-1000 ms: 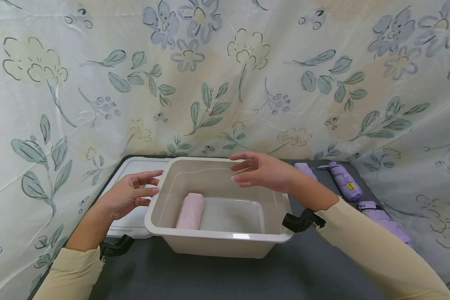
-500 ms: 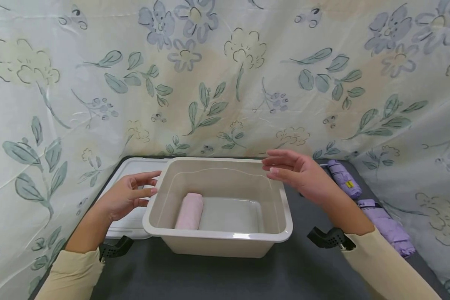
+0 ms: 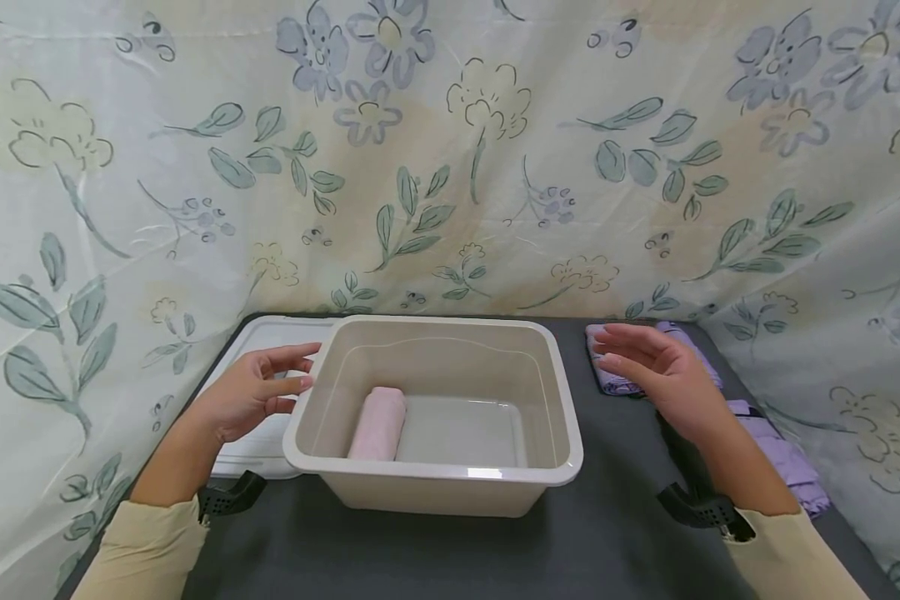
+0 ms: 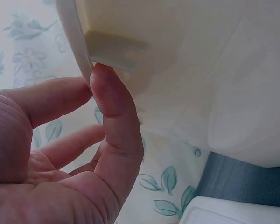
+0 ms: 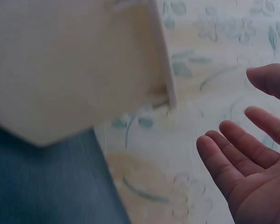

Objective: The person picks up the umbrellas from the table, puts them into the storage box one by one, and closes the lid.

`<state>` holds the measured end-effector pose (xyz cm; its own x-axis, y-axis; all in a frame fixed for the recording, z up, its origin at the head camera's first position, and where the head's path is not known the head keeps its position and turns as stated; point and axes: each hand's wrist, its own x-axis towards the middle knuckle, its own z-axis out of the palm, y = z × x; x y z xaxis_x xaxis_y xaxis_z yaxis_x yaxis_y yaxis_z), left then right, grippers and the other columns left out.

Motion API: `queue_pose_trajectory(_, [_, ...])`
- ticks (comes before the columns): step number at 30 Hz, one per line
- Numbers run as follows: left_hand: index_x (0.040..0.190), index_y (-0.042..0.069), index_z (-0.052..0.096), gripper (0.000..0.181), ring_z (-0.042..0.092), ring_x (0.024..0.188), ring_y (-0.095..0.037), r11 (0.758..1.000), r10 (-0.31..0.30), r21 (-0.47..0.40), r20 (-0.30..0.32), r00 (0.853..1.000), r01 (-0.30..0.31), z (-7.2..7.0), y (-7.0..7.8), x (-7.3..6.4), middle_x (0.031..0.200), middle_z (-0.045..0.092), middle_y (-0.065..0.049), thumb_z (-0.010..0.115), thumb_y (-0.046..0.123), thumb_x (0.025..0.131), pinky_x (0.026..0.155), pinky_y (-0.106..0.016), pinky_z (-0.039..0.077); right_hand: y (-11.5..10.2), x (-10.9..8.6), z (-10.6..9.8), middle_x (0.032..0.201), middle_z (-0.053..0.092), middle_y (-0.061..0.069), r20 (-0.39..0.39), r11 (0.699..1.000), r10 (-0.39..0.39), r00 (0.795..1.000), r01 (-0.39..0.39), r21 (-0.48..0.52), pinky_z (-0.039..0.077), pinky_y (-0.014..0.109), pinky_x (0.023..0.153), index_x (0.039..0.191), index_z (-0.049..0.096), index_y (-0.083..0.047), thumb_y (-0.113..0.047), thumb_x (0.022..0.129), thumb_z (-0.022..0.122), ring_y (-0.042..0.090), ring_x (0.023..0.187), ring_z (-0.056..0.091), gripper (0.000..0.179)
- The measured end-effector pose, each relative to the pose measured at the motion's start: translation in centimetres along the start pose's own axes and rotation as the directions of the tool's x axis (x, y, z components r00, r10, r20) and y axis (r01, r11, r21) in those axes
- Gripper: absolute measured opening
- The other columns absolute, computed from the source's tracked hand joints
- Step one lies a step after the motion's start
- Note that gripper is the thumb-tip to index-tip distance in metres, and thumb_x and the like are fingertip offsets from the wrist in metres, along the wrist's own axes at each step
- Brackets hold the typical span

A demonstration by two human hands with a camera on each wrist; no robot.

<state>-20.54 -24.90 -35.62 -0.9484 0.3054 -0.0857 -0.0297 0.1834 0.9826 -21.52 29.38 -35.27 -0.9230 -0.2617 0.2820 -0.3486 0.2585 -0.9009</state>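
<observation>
A beige plastic tub stands on the dark table, with a rolled pink bundle lying inside at its left. My left hand touches the tub's left rim from outside. In the left wrist view, the index finger and thumb of that left hand meet the tub's lip, with fingers loosely bent. To the right of the tub hovers my right hand, fingers spread and holding nothing. Behind it, partly covered, lies a flat lilac folded bundle.
A lilac rolled bundle lies at the back right, partly hidden by my right hand. Another purple bundle sits nearer, beside the forearm. Under the tub's left side shows a white lid. A floral cloth hangs behind the table.
My right hand has moved from above the tub out to the right, over the lilac bundles. My left hand stays at the rim. The pink bundle has not moved.
</observation>
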Motion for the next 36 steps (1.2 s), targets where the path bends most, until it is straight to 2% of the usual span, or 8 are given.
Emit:
queue_pose_trajectory(6, [0.156, -0.003, 0.035, 0.065, 0.065, 0.101, -0.013, 0.999, 0.008, -0.032, 0.004, 1.0, -0.007, -0.1, 0.1, -0.1, 0.117, 0.064, 0.004, 0.065, 0.009, 0.1, 0.081, -0.033, 0.062, 2.2, -1.5, -1.5, 0.127, 0.069, -0.016, -0.091, 0.989, 0.057, 0.994, -0.069, -0.132, 0.052, 0.01, 0.09, 0.142, 0.057, -0.004, -0.02, 0.102, 0.064, -0.006, 0.114, 0.065, 0.044])
queue_pose_trajectory(11, [0.156, -0.004, 0.035, 0.066, 0.067, 0.102, -0.012, 0.999, 0.015, -0.045, 0.01, 1.0, -0.015, -0.1, 0.1, -0.2, 0.118, 0.064, 0.004, 0.066, 0.008, 0.1, 0.081, -0.033, 0.063, 3.6, -3.0, -3.1, 0.126, 0.067, -0.021, -0.162, 0.948, 0.124, 0.979, -0.165, -0.272, 0.049, 0.005, 0.084, 0.142, 0.058, -0.009, -0.034, 0.102, 0.064, -0.016, 0.109, 0.06, 0.048])
queue_pose_trajectory(18, [0.156, -0.002, 0.036, 0.065, 0.067, 0.102, -0.012, 1.0, -0.001, -0.023, 0.001, 1.0, 0.001, 0.1, 0.0, 0.1, 0.118, 0.064, 0.004, 0.066, 0.009, 0.099, 0.084, -0.035, 0.062, 5.5, -5.0, -5.1, 0.122, 0.064, -0.028, -0.174, 0.915, 0.198, 0.965, -0.245, -0.32, 0.048, 0.005, 0.079, 0.143, 0.057, -0.008, -0.039, 0.101, 0.064, -0.022, 0.104, 0.057, 0.053])
queue_pose_trajectory(25, [0.156, -0.001, 0.037, 0.065, 0.068, 0.103, -0.012, 1.0, 0.001, -0.014, 0.0, 1.0, -0.001, 0.0, -0.2, 0.2, 0.118, 0.065, 0.004, 0.067, 0.01, 0.099, 0.085, -0.036, 0.062, 7.7, -6.8, -6.4, 0.103, 0.059, -0.039, -0.263, 0.854, 0.271, 0.926, -0.358, -0.378, 0.046, 0.008, 0.071, 0.141, 0.058, -0.004, -0.045, 0.1, 0.064, -0.026, 0.092, 0.052, 0.058])
queue_pose_trajectory(29, [0.156, -0.002, 0.037, 0.066, 0.069, 0.103, -0.011, 1.0, -0.002, -0.015, -0.004, 1.0, 0.002, 0.0, -0.2, 0.1, 0.12, 0.066, 0.006, 0.067, 0.011, 0.099, 0.084, -0.035, 0.062, 8.7, -7.6, -6.9, 0.116, 0.074, -0.009, -0.297, 0.788, 0.299, 0.907, -0.41, -0.459, 0.047, 0.012, 0.067, 0.141, 0.059, -0.003, -0.049, 0.098, 0.065, -0.03, 0.086, 0.045, 0.063])
queue_pose_trajectory(32, [0.156, -0.002, 0.037, 0.065, 0.069, 0.103, -0.011, 1.0, -0.004, -0.011, -0.006, 1.0, 0.004, 0.1, -0.2, 0.1, 0.12, 0.066, 0.006, 0.067, 0.011, 0.099, 0.084, -0.034, 0.062, 9.3, -8.2, -7.1, 0.135, 0.065, 0.023, -0.287, 0.767, 0.316, 0.904, -0.422, -0.484, 0.047, 0.013, 0.065, 0.143, 0.057, -0.003, -0.049, 0.097, 0.066, -0.03, 0.085, 0.043, 0.066])
queue_pose_trajectory(35, [0.156, -0.001, 0.038, 0.065, 0.069, 0.104, -0.011, 1.0, -0.009, -0.005, -0.01, 1.0, 0.009, 0.1, -0.3, 0.1, 0.119, 0.065, 0.006, 0.068, 0.012, 0.099, 0.084, -0.034, 0.062, 9.8, -8.6, -7.3, 0.141, 0.058, 0.03, -0.279, 0.752, 0.326, 0.903, -0.427, -0.503, 0.051, 0.017, 0.066, 0.144, 0.056, -0.002, -0.049, 0.096, 0.068, -0.026, 0.085, 0.046, 0.068])
queue_pose_trajectory(36, [0.156, 0.0, 0.038, 0.065, 0.068, 0.104, -0.011, 1.0, -0.01, -0.004, -0.011, 1.0, 0.01, 0.1, -0.3, 0.1, 0.119, 0.065, 0.005, 0.068, 0.012, 0.099, 0.085, -0.034, 0.062, 10.0, -8.7, -7.4, 0.141, 0.057, 0.031, -0.28, 0.746, 0.326, 0.903, -0.427, -0.511, 0.054, 0.022, 0.067, 0.144, 0.056, -0.002, -0.05, 0.096, 0.068, -0.019, 0.087, 0.054, 0.068])
